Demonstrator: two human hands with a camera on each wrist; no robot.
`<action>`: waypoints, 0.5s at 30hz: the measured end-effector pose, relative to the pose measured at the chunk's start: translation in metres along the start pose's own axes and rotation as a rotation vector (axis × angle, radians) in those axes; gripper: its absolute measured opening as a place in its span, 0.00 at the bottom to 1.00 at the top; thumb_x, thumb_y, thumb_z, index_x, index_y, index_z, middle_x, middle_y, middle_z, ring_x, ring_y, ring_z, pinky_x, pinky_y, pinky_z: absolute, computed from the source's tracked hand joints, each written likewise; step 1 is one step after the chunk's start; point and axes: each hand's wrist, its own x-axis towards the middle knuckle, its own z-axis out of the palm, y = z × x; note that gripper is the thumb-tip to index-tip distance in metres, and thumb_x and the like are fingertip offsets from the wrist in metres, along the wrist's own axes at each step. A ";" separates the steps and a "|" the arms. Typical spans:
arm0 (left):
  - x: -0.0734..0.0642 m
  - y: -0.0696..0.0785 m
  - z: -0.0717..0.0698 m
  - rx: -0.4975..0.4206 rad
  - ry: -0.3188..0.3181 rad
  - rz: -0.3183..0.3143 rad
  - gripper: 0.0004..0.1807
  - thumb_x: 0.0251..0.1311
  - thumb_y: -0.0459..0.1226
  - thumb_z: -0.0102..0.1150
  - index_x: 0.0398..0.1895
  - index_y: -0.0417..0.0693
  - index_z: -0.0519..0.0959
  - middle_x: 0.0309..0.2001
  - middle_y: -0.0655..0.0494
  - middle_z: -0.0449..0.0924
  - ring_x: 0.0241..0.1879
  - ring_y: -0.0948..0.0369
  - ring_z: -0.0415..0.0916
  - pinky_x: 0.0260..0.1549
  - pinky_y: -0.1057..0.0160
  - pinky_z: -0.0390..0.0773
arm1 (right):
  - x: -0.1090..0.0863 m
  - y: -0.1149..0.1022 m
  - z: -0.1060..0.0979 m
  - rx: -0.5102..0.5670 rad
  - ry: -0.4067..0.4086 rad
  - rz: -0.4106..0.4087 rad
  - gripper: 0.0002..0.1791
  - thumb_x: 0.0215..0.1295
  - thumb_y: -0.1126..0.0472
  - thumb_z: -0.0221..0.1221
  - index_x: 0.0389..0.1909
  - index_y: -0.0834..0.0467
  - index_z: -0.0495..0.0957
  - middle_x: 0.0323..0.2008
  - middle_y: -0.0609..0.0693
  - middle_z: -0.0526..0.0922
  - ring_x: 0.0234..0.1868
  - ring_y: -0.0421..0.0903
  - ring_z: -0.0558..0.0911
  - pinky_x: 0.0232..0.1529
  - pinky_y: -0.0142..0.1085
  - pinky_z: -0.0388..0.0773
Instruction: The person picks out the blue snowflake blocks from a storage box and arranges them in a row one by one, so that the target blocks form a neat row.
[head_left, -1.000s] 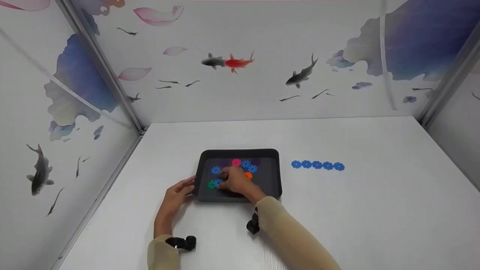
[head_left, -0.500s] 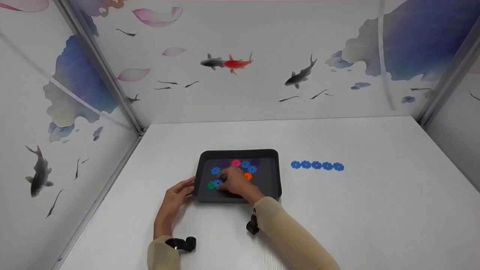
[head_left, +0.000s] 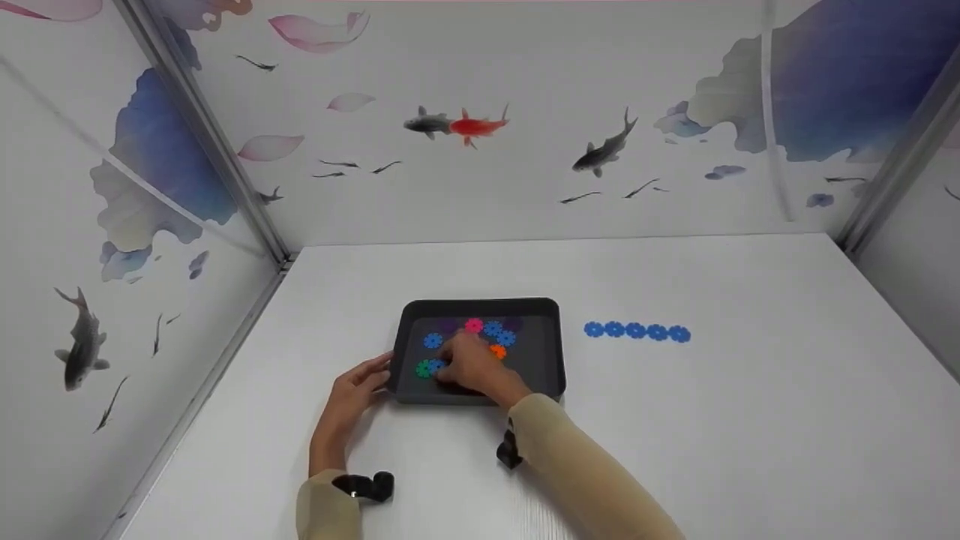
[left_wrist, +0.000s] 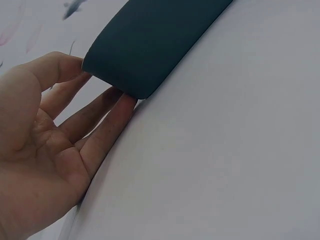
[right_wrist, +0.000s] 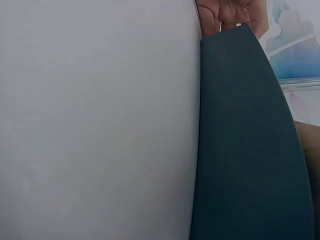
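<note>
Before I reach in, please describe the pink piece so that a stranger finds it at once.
On the white table stands the dark tray, with the right hand inside. Towards its far wall, just beyond that hand, lies the flower-shaped pink piece, between a purple piece and a blue piece. No other visible piece is pink.

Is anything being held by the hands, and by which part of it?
The left hand appears only to touch the black tray's left side. Whether the right hand, inside the tray, pinches the nearby blue flower-shaped piece cannot be told.
</note>
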 end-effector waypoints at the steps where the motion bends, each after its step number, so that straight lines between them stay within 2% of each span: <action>1: 0.000 0.000 0.000 0.000 -0.001 -0.002 0.22 0.71 0.39 0.54 0.67 0.53 0.76 0.70 0.45 0.72 0.64 0.51 0.74 0.66 0.50 0.74 | 0.000 0.000 0.000 -0.008 0.001 0.000 0.17 0.61 0.60 0.69 0.50 0.60 0.86 0.49 0.52 0.85 0.47 0.47 0.79 0.55 0.43 0.82; 7: 0.001 -0.001 0.000 0.001 0.003 0.008 0.21 0.71 0.39 0.54 0.66 0.53 0.76 0.68 0.45 0.74 0.63 0.51 0.75 0.65 0.51 0.75 | 0.000 -0.001 -0.001 -0.039 -0.003 0.003 0.18 0.59 0.59 0.68 0.50 0.60 0.86 0.48 0.52 0.81 0.44 0.45 0.77 0.52 0.40 0.83; 10: 0.002 -0.003 0.000 -0.001 0.006 0.019 0.21 0.71 0.38 0.54 0.66 0.52 0.77 0.68 0.45 0.74 0.62 0.51 0.76 0.63 0.52 0.77 | 0.001 -0.001 -0.002 -0.044 -0.012 0.009 0.19 0.59 0.58 0.69 0.51 0.60 0.86 0.53 0.54 0.80 0.46 0.47 0.80 0.53 0.42 0.84; 15: 0.002 -0.003 0.000 -0.010 0.009 0.027 0.21 0.71 0.37 0.55 0.66 0.50 0.77 0.68 0.44 0.74 0.62 0.51 0.77 0.62 0.53 0.78 | 0.000 0.002 -0.005 -0.077 0.005 -0.030 0.19 0.58 0.58 0.68 0.50 0.60 0.86 0.52 0.53 0.79 0.45 0.45 0.80 0.53 0.41 0.84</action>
